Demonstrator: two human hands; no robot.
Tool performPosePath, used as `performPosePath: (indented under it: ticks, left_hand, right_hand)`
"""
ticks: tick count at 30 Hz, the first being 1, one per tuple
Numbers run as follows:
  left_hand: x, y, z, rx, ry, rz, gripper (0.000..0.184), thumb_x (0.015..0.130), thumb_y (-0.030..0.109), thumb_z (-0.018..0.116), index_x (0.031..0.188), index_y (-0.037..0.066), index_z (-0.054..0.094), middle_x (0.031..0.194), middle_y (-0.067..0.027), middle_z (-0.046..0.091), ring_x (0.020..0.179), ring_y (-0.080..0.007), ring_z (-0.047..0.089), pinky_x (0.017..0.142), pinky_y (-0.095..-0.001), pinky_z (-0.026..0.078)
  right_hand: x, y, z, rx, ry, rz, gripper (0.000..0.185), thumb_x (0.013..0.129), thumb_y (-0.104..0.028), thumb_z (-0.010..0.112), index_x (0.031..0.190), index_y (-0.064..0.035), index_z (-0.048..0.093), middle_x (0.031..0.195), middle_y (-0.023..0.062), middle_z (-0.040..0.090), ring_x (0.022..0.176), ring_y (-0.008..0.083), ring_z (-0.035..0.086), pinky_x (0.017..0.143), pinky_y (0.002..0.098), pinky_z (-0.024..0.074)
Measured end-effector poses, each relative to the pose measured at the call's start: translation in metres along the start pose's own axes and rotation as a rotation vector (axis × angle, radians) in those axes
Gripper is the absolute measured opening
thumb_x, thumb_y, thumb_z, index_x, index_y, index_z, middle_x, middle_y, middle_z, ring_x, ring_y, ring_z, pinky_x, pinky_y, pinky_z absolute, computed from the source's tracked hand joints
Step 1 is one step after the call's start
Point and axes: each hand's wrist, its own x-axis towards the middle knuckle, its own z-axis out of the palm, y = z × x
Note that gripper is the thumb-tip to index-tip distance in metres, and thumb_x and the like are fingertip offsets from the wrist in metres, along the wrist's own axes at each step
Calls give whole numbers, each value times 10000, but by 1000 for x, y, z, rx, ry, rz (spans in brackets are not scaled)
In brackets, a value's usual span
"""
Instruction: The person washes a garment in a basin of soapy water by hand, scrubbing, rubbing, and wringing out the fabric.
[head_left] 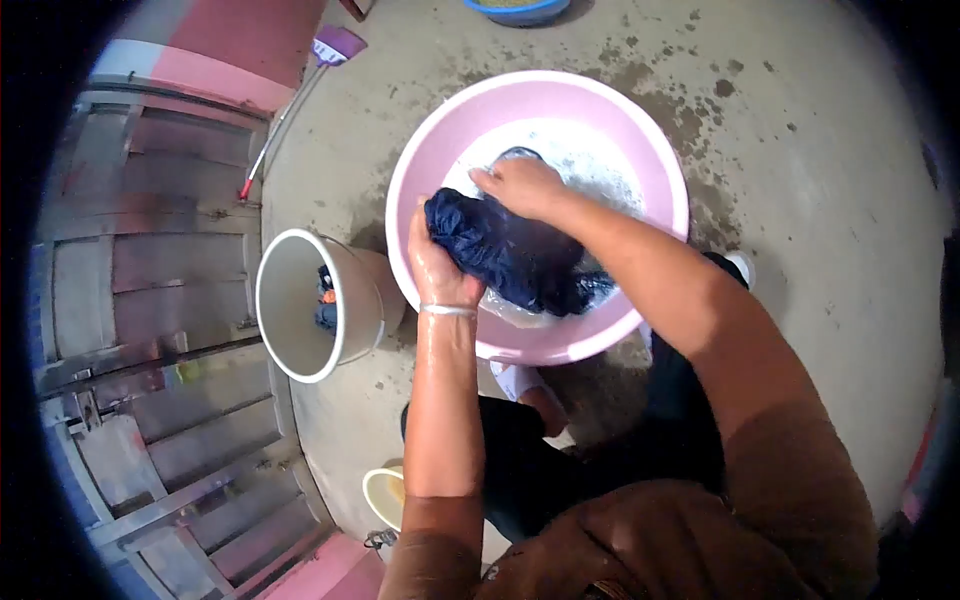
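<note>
A wide pink basin (665, 150) holds sudsy water. Over it, a wet dark blue cloth (510, 255) is bunched up, its lower right end resting near the basin's side. My left hand (440, 265), with a band at the wrist, is wrapped round the cloth's left end near the basin's left rim. At the cloth's upper edge my right hand (522, 187) is closed, thumb pointing left; what its fingers hold is hidden beneath it.
A white bucket (360, 300) with dark clothing inside stands left of the basin. A broom (290, 130) leans by the grey door (170, 260). Behind is a blue basin (520, 14); a small pale container (375, 490) sits near my left forearm. The floor has wet patches.
</note>
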Motion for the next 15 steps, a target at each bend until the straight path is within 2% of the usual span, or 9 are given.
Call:
performPosePath:
  ticks: [2,4,6,8,11,12,13,14,15]
  left_hand:
    - [-5,23,3,57,187,21,321,933,364,535,989,58,615,900,-108,662,835,-258,654,785,-412,542]
    - [6,37,-20,61,217,47,320,939,300,513,1034,6,596,965,-163,661,882,-309,654,830,-446,537]
    - [18,41,-35,58,305,-6,301,928,210,488,1066,-42,579,1033,-208,650,932,-340,648,875,-465,524]
    - [23,31,-33,126,398,-3,278,889,129,469,1057,-61,581,1046,-219,648,944,-346,645,898,-473,514]
    - [30,17,-38,-48,341,-41,321,906,190,423,1072,-29,590,1078,-191,643,981,-330,634,914,-471,503]
    - [33,13,-38,-56,336,-32,357,919,239,396,1098,-1,590,1106,-179,633,1018,-324,620,936,-475,489]
    - [83,2,-127,234,-7,185,412,946,330,367,1136,35,582,1184,-152,599,1113,-283,570,1000,-464,434]
    - [37,-3,-91,-46,54,79,407,956,376,392,1153,68,572,1219,-127,572,1167,-258,522,1026,-458,394]
    - [39,-7,-88,-122,-165,20,376,953,368,431,1137,75,580,1133,-107,597,1063,-242,562,950,-402,438]
  right_hand:
    - [9,26,9,126,-360,-12,816,896,-674,368,1136,64,622,1177,286,595,1170,364,545,1021,397,379]
    - [-4,22,-8,152,-539,-108,856,845,-684,470,1270,55,543,1258,283,550,1177,361,543,1003,417,394]
    - [-14,11,-14,298,-246,-98,607,832,-441,637,1188,47,588,1163,212,613,1052,272,603,914,367,454]
    - [6,14,6,812,-113,-75,410,761,-186,686,1097,30,594,1034,130,632,922,187,611,812,306,486]
    - [-2,-28,14,1163,-76,-24,442,740,-66,606,1176,-36,536,1037,80,585,942,170,574,852,286,476]
    - [-12,-45,22,841,15,-338,386,729,-76,618,1112,-47,583,1008,78,609,957,170,581,909,307,457]
    - [-31,-65,24,636,-85,-599,275,726,-133,644,993,-67,655,955,118,653,1008,209,606,966,323,424]
    - [-40,-74,24,632,-89,-591,275,726,-133,644,993,-67,655,955,118,653,1008,209,606,966,323,424]
    - [-48,-80,27,364,26,-576,243,745,-260,616,896,-81,684,888,160,661,919,300,630,875,379,475]
